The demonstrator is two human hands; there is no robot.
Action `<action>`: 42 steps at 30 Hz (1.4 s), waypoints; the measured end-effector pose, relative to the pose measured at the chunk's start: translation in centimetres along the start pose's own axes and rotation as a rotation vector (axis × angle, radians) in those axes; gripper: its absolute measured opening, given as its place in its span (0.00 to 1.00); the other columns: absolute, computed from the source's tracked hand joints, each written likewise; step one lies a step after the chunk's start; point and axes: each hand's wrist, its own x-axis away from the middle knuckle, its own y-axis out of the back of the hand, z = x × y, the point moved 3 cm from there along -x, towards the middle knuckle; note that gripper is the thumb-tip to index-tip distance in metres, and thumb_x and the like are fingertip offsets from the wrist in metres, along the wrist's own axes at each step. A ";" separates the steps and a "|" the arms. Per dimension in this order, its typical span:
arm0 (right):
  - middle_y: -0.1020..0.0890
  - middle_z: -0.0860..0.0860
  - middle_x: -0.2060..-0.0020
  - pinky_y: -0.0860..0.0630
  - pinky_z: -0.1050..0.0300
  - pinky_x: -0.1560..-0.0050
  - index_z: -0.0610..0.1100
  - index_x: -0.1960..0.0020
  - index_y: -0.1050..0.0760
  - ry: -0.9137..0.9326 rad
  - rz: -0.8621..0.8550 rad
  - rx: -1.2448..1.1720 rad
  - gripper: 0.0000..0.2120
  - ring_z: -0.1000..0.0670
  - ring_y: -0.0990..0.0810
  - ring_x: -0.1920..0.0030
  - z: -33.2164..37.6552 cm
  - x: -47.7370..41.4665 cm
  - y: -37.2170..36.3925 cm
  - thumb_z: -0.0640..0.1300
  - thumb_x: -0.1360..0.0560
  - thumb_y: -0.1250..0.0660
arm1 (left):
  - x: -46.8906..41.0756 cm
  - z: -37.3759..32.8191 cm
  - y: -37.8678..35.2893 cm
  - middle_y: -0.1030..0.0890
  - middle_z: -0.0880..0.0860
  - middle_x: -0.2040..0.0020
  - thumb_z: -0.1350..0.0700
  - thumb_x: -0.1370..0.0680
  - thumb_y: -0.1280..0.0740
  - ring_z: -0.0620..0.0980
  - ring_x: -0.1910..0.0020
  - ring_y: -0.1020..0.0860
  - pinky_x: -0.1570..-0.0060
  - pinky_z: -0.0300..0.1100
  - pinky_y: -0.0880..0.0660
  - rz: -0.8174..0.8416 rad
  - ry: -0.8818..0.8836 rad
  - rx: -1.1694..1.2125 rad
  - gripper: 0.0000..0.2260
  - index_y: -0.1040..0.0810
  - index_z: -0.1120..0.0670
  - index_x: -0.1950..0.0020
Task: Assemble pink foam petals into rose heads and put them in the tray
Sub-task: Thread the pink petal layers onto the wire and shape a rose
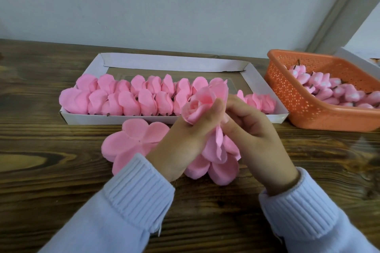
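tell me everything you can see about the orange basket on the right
The orange basket looks like moulded plastic, with a solid rim and walls pierced by rows of small holes. It sits upright on the wooden table, at the far right, partly cut off by the frame edge. Its near-left corner lies close to the white cardboard tray; whether they touch is unclear. Inside is a heap of small pink rose buds with dark stubs. Neither hand touches it.
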 end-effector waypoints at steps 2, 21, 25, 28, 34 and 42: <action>0.21 0.38 0.44 0.25 0.43 0.39 0.38 0.42 0.25 -0.007 -0.029 -0.026 0.11 0.35 0.23 0.43 -0.2 0.1 -0.1 0.38 0.24 0.37 | 0.1 -0.5 -0.1 0.20 0.64 0.52 0.37 0.28 0.33 0.62 0.48 0.22 0.37 0.63 0.30 -0.035 -0.019 0.026 0.33 0.24 0.67 0.42; 0.21 0.47 0.54 0.27 0.59 0.47 0.40 0.58 0.23 0.289 -0.240 0.549 0.10 0.51 0.22 0.47 0.5 0.6 0.1 0.47 0.28 0.30 | -0.4 0.1 1.5 0.19 0.59 0.54 0.35 0.35 0.31 0.53 0.51 0.19 0.45 0.50 0.24 -0.410 0.051 0.164 0.33 0.24 0.63 0.46; 0.20 0.47 0.56 0.28 0.62 0.47 0.41 0.61 0.22 0.391 -0.368 0.661 0.07 0.53 0.22 0.51 0.8 0.8 0.1 0.44 0.28 0.29 | -0.3 0.3 1.7 0.19 0.57 0.59 0.34 0.36 0.30 0.57 0.53 0.20 0.40 0.59 0.26 -0.434 0.055 0.067 0.25 0.19 0.56 0.56; 0.24 0.49 0.62 0.29 0.64 0.52 0.44 0.60 0.23 0.466 -0.400 0.693 0.04 0.55 0.26 0.57 1.3 1.0 0.0 0.44 0.28 0.30 | -0.2 0.2 1.5 0.16 0.55 0.59 0.34 0.36 0.32 0.58 0.51 0.17 0.40 0.60 0.26 -0.415 0.029 -0.016 0.20 0.16 0.50 0.62; 0.28 0.53 0.73 0.34 0.66 0.67 0.40 0.66 0.26 0.358 -0.488 0.634 0.12 0.56 0.30 0.71 1.0 1.3 0.3 0.43 0.25 0.35 | -0.1 0.1 1.0 0.17 0.55 0.60 0.35 0.33 0.32 0.49 0.56 0.17 0.50 0.48 0.22 -0.344 -0.013 -0.206 0.18 0.18 0.48 0.58; 0.23 0.51 0.75 0.29 0.63 0.68 0.40 0.69 0.27 0.295 -0.464 0.463 0.15 0.56 0.25 0.72 0.8 1.3 0.3 0.42 0.24 0.36 | 0.1 0.2 0.6 0.21 0.45 0.69 0.40 0.32 0.30 0.42 0.66 0.22 0.62 0.39 0.24 -0.280 -0.072 -0.237 0.09 0.19 0.44 0.66</action>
